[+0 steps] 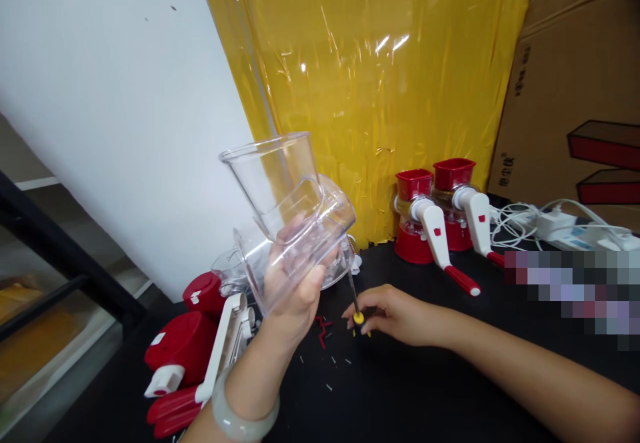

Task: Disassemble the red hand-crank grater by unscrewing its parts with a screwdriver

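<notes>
A clear plastic rotary grater housing, with a flared hopper and a round barrel, is held up and tilted by my left hand. My fingers wrap around its barrel. Lower and to the right, my right hand grips a screwdriver by its yellow and black handle, the shaft pointing up at the housing's underside. Whether the tip touches a screw is hidden. On the black table below lie small red plastic pieces and several loose screws.
Red grater bases and white cranks with red grips lie at left. Two assembled graters stand at back right beside white cables. A yellow plastic-wrapped panel, a white board and a cardboard box rise behind.
</notes>
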`<state>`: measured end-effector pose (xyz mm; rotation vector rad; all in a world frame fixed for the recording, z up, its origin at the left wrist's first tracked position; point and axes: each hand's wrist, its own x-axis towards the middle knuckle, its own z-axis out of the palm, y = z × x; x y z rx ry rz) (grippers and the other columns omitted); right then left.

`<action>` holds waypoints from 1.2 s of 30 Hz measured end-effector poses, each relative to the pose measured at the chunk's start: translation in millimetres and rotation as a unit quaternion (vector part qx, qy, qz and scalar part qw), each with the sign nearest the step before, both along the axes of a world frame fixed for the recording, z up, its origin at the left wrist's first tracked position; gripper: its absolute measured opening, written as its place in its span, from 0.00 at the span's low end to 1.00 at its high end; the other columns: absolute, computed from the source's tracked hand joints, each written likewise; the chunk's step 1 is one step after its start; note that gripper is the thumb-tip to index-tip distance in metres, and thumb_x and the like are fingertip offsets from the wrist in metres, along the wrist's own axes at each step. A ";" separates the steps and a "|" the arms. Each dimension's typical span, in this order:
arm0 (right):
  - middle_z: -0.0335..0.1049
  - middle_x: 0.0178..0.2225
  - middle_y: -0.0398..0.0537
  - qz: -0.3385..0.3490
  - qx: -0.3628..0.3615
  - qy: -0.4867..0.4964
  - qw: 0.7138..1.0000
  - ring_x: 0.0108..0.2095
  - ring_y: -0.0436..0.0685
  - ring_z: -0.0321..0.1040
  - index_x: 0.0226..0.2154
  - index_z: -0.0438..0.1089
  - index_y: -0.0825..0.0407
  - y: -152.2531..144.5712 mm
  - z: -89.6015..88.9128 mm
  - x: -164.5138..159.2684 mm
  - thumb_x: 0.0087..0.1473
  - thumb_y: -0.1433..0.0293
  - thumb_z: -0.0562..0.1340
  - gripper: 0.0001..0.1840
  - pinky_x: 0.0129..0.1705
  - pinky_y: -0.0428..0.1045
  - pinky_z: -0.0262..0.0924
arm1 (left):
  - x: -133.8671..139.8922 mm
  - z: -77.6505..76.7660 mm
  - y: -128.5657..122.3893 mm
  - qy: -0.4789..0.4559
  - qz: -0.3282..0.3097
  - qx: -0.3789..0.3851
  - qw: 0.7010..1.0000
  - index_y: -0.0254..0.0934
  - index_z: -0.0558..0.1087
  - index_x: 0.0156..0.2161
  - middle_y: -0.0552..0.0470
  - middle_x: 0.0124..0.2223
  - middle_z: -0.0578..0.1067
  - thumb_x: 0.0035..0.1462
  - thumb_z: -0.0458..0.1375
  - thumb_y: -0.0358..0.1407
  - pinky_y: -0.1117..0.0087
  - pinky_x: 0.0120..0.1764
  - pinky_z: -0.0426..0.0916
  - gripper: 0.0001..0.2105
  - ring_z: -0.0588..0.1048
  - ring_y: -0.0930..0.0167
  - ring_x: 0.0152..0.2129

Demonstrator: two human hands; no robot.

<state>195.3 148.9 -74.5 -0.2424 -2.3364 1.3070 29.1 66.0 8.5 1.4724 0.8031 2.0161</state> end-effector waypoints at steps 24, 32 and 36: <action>0.76 0.43 0.49 -0.084 0.061 -0.039 0.994 0.45 0.58 0.72 0.50 0.72 0.49 -3.6 4.6 5.7 0.48 0.68 0.71 0.25 0.52 0.54 0.65 | 1.9 3.6 -1.6 -0.012 0.003 -0.011 1.000 0.43 0.69 0.53 0.46 0.52 0.76 0.45 0.71 0.43 0.59 0.51 0.74 0.29 0.77 0.60 0.48; 0.75 0.38 0.46 -0.092 0.075 -0.055 0.991 0.44 0.58 0.72 0.49 0.72 0.48 -2.8 3.0 0.3 0.44 0.65 0.74 0.28 0.51 0.54 0.64 | 3.0 2.5 -2.0 -0.011 0.003 -0.007 1.000 0.43 0.69 0.53 0.46 0.49 0.77 0.44 0.71 0.43 0.57 0.51 0.74 0.30 0.77 0.58 0.48; 0.72 0.46 0.50 -0.086 0.092 -0.054 0.991 0.50 0.60 0.68 0.52 0.70 0.48 -3.5 5.0 3.7 0.39 0.60 0.76 0.36 0.55 0.55 0.61 | 2.1 3.4 -1.1 -0.017 0.003 -0.002 1.000 0.42 0.69 0.52 0.46 0.48 0.77 0.43 0.71 0.42 0.60 0.48 0.75 0.29 0.78 0.61 0.46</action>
